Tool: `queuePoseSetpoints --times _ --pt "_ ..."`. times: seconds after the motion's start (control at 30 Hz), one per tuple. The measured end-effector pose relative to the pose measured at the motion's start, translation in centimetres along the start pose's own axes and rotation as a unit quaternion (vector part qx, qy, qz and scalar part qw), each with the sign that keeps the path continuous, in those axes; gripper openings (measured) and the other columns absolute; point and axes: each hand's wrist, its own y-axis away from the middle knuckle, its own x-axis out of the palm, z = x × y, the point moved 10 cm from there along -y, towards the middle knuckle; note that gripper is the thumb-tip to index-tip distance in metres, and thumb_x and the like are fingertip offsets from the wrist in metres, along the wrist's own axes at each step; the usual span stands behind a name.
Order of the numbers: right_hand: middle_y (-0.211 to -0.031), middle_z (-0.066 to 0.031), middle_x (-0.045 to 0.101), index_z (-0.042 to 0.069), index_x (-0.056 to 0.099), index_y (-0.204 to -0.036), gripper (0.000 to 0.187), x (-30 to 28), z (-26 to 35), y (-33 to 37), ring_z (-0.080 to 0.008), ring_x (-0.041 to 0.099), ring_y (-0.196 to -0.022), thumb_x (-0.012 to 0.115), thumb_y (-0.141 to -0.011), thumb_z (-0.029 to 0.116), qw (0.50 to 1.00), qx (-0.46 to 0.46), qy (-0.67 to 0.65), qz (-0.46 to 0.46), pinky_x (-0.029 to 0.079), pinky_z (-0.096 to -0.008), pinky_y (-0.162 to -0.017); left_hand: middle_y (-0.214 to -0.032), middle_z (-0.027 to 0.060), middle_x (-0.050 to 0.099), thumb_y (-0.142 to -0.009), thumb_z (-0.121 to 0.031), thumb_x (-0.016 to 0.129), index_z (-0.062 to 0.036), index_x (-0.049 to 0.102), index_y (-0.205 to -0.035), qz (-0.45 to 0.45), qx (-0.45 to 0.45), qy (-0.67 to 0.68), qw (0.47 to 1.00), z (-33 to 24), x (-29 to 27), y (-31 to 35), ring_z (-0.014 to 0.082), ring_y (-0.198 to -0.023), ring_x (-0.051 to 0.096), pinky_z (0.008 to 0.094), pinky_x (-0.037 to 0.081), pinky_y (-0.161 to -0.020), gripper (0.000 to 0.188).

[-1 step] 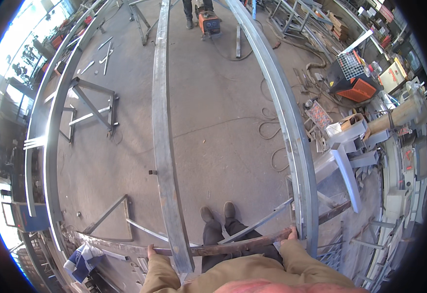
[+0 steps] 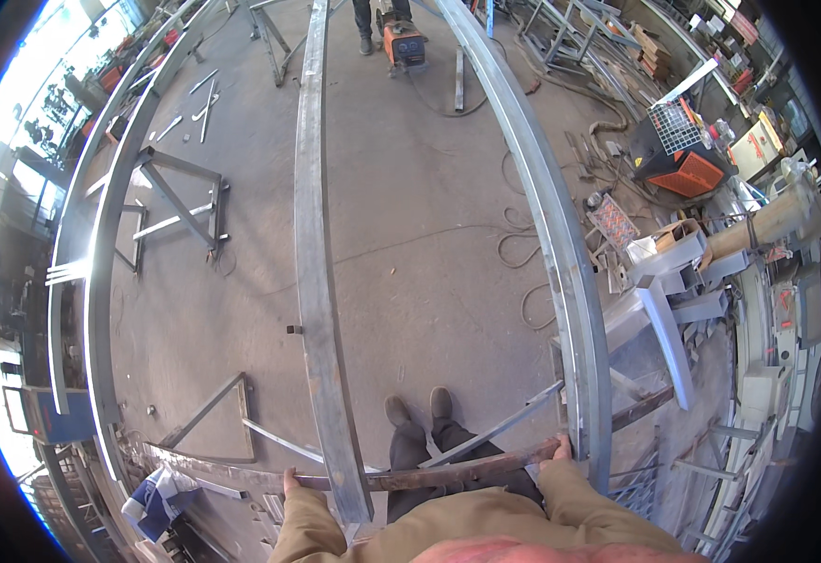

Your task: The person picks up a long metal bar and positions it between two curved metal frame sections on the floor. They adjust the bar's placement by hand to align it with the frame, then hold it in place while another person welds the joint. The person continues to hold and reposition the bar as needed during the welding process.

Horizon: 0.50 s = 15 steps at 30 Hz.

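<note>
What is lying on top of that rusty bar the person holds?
Two long grey steel beams rest across the rusty bar, between the left hand and right hand. Where they touch is covered by the beams.

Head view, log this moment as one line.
left hand grips rusty bar | right hand grips same bar | long steel beam lies across it

We see a grey concrete workshop floor (image 2: 410,235). On it: loose cable (image 2: 514,244) curled at centre-right, short metal offcuts (image 2: 199,108) upper left, small steel frame (image 2: 181,202) left, orange welder unit (image 2: 403,42) at top, scrap pile (image 2: 654,253) w/ boxes right.
</note>
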Motion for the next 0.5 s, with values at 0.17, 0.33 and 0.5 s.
queuePoseSetpoints --times 0.17,0.33,0.5 --pt "-0.066 0.0004 0.056 0.019 0.054 -0.072 0.027 0.4 -0.4 0.2 -0.0195 0.057 -0.060 0.069 -0.089 0.033 0.999 0.035 0.007 0.038 0.050 -0.0438 -0.058 -0.077 0.0095 0.068 -0.089 -0.038 0.061 -0.0137 0.062 -0.085 0.019 0.014 -0.004 1.000 -0.2 0.1 0.2 0.0299 -0.063 0.064 0.0480 0.056 -0.057 0.025" --pt "-0.068 0.0015 0.057 0.019 0.056 -0.074 0.023 0.1 0.5 0.8 -0.0203 0.059 -0.062 0.070 -0.086 0.032 0.999 0.006 0.035 0.007 0.050 -0.0476 -0.060 -0.075 0.0077 0.068 -0.088 -0.038 0.062 -0.0136 0.063 -0.083 0.015 0.000 0.031 0.999 -0.1 0.6 0.8 0.0289 -0.061 0.064 0.0477 0.055 -0.056 0.025" --pt "-0.069 0.0023 0.058 0.020 0.058 -0.075 0.022 1.1 2.6 0.2 -0.0226 0.059 -0.065 0.071 -0.084 0.035 0.999 -0.030 0.024 0.006 0.048 -0.0495 -0.059 -0.084 0.0080 0.072 -0.088 -0.036 0.062 -0.0128 0.066 -0.087 0.023 0.009 0.022 0.999 -0.5 2.0 2.5 0.0289 -0.072 0.068 0.0478 0.059 -0.066 0.024"
